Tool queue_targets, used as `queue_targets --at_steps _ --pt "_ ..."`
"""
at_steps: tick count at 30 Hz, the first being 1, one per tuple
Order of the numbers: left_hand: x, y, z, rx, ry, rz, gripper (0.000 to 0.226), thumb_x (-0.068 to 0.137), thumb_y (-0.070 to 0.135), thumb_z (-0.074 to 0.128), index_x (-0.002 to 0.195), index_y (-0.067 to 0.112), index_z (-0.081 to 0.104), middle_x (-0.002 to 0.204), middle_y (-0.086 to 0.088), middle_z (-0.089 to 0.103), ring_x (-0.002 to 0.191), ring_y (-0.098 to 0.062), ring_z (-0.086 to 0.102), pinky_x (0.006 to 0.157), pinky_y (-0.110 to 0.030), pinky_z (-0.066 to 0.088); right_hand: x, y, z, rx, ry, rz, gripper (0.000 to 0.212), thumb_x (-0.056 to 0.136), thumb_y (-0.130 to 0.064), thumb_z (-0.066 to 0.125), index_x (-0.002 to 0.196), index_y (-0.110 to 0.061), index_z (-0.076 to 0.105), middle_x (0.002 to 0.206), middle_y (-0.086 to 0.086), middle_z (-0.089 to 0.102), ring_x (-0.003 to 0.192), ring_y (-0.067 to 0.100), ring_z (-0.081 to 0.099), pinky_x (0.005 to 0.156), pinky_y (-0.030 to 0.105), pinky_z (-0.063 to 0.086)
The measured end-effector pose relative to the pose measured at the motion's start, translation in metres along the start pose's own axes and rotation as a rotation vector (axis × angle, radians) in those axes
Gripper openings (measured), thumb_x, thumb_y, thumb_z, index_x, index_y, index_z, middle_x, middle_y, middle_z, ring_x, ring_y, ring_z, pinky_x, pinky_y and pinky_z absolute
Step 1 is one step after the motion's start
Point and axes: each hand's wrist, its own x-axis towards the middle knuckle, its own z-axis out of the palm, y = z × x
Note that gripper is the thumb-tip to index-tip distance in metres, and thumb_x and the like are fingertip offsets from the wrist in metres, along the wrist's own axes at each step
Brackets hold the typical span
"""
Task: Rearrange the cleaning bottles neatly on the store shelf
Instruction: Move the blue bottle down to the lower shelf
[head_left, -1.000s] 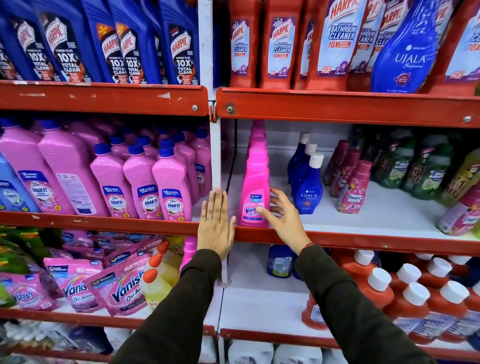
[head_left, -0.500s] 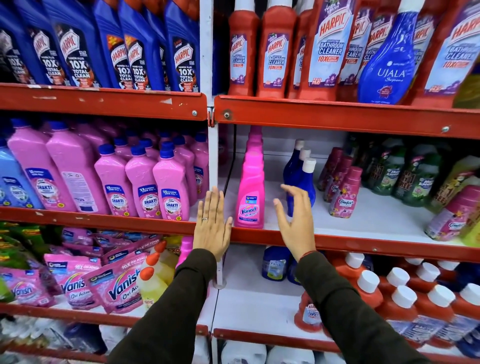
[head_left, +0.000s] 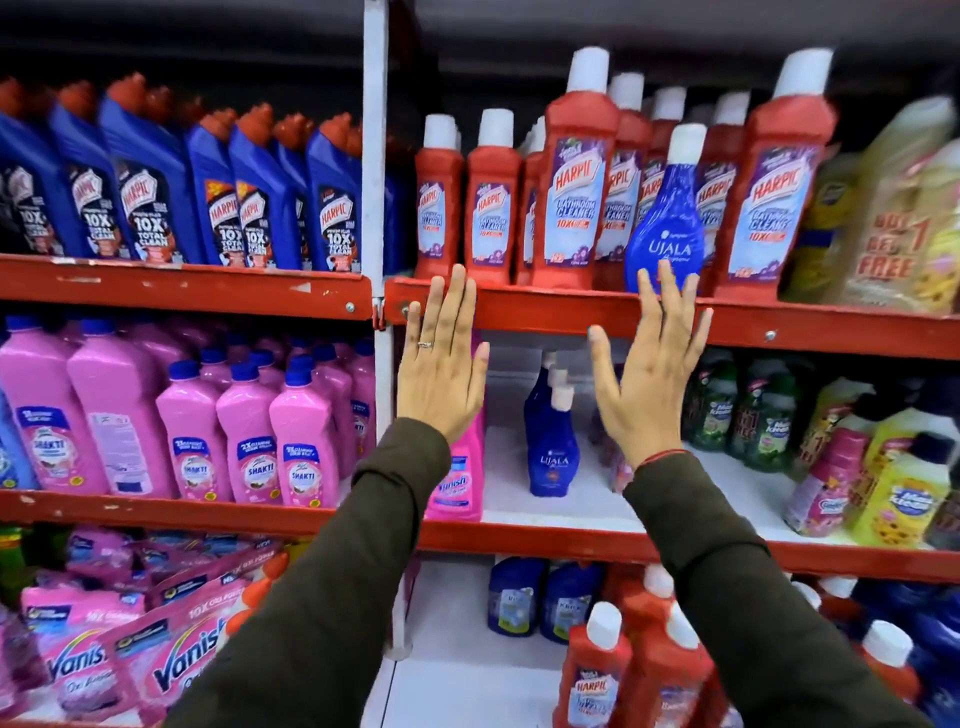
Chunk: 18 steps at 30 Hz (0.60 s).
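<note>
Both hands are raised flat in front of the red shelf edge (head_left: 545, 312), fingers spread, holding nothing. My left hand (head_left: 441, 364) covers the upper part of the pink Vanish bottle (head_left: 460, 478) on the middle shelf. My right hand (head_left: 644, 374) has its fingertips just below a blue Ujala bottle (head_left: 667, 223) that stands among red Harpic bathroom cleaner bottles (head_left: 571, 197) on the upper shelf. A row of smaller blue Ujala bottles (head_left: 553, 447) stands between my wrists on the middle shelf.
Blue Harpic bottles (head_left: 260, 208) fill the upper left shelf, pink Shakti bottles (head_left: 244, 447) the middle left. Green and yellow bottles (head_left: 769, 415) stand at the right. Vanish pouches (head_left: 156, 660) and red Harpic bottles (head_left: 597, 675) sit below. A white upright (head_left: 375, 156) divides the bays.
Both hands have lifted from the pink Vanish bottle on the middle shelf up to the upper shelf edge. The view has tilted upward, showing the top shelf's bottles in full.
</note>
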Motion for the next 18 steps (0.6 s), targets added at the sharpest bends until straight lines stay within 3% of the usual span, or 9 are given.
queue_targets --at_steps 5,10,14,18 --pt "0.054 0.016 -0.002 0.036 0.036 0.038 0.062 0.105 0.028 0.033 0.160 0.007 0.013 0.169 -0.009 0.012 0.157 -0.026 0.010 0.128 -0.041 -0.002 0.058 0.017 -0.017 0.136 0.029 0.090 0.071 0.101 -0.042 0.046 0.158 -0.007 0.021 0.168 0.010 0.018 0.157 0.028 0.013 0.128 0.045 0.012" --pt "0.061 0.017 0.016 0.108 -0.023 -0.007 0.062 0.107 0.034 0.021 0.161 0.007 0.008 0.171 -0.008 0.004 0.157 -0.021 -0.005 0.129 -0.045 0.002 0.095 0.034 -0.027 0.328 -0.203 0.263 0.072 0.104 -0.035 0.043 0.160 -0.009 0.007 0.169 0.006 0.016 0.155 0.019 0.017 0.123 0.025 0.015" --pt "0.052 0.016 0.026 0.167 -0.019 -0.007 0.062 0.107 0.036 0.016 0.162 0.009 0.004 0.171 -0.006 0.001 0.158 -0.025 -0.002 0.127 -0.041 -0.008 0.108 0.050 -0.027 0.364 -0.344 0.305 0.056 0.103 -0.027 0.043 0.155 -0.017 0.028 0.158 0.004 0.042 0.143 0.021 0.042 0.114 0.032 0.033" --pt "0.054 0.016 0.026 0.177 -0.009 -0.018 0.062 0.107 0.035 0.018 0.162 0.008 0.003 0.171 -0.007 0.001 0.158 -0.025 -0.002 0.128 -0.043 -0.005 0.111 0.053 -0.029 0.503 -0.350 0.362 0.050 0.102 -0.022 0.048 0.150 -0.016 0.036 0.149 0.005 0.051 0.133 0.018 0.051 0.114 0.035 0.040"
